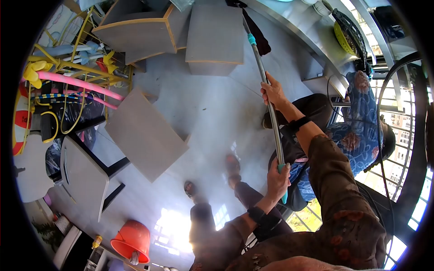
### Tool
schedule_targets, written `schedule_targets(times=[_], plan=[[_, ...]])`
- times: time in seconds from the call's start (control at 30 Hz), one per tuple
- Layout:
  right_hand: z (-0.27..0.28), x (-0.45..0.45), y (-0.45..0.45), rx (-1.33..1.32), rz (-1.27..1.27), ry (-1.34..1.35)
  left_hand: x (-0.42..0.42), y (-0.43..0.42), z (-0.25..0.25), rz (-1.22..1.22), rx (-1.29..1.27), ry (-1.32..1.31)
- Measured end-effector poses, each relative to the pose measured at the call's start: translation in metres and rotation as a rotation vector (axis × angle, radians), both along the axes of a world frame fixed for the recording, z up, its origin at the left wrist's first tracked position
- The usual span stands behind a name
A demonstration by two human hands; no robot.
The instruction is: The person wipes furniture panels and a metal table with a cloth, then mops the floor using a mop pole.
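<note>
A long metal mop pole with teal grips runs at a slant from top centre down towards my body. My right hand is wrapped around its upper part. Lower down, my left hand closes on the pole just above its teal end. Near the far end, beside the pole, is a dark elongated piece; I cannot tell if it is the mop head. The pole's far tip meets a black part at the frame's top edge.
Grey stools or boxes and a grey board stand on the floor. A red bucket is at lower left, a yellow rack at left. A person in blue patterned clothing sits close on my right, below a metal counter.
</note>
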State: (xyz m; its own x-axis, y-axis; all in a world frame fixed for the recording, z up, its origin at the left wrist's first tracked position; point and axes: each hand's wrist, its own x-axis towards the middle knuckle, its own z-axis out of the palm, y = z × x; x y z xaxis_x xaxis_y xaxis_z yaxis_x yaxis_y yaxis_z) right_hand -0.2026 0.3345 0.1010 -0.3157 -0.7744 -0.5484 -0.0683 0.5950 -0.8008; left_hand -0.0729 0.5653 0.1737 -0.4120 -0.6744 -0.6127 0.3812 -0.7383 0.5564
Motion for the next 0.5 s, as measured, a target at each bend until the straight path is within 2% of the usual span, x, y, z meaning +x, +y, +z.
schedule_targets(times=[0.13, 0.17, 0.3, 0.37, 0.43, 0.5], plan=[[-0.022, -0.006, 0.001, -0.008, 0.008, -0.004, -0.008, -0.001, -0.015, -0.056, -0.016, -0.092], [-0.027, -0.004, -0.002, 0.01, -0.011, -0.011, -0.005, -0.004, -0.015, -0.06, 0.065, -0.078], [-0.031, 0.012, -0.002, 0.003, -0.008, 0.028, 0.018, -0.015, -0.022, -0.105, -0.036, -0.141], [-0.035, 0.014, 0.012, -0.019, -0.047, -0.025, 0.031, -0.012, -0.012, -0.264, -0.072, -0.288], [-0.034, 0.01, 0.027, -0.081, -0.127, -0.056, 0.036, -0.003, -0.001, -0.242, -0.044, -0.246], [-0.017, 0.008, 0.047, -0.031, -0.123, -0.052, 0.041, 0.007, 0.015, -0.336, 0.029, -0.245]])
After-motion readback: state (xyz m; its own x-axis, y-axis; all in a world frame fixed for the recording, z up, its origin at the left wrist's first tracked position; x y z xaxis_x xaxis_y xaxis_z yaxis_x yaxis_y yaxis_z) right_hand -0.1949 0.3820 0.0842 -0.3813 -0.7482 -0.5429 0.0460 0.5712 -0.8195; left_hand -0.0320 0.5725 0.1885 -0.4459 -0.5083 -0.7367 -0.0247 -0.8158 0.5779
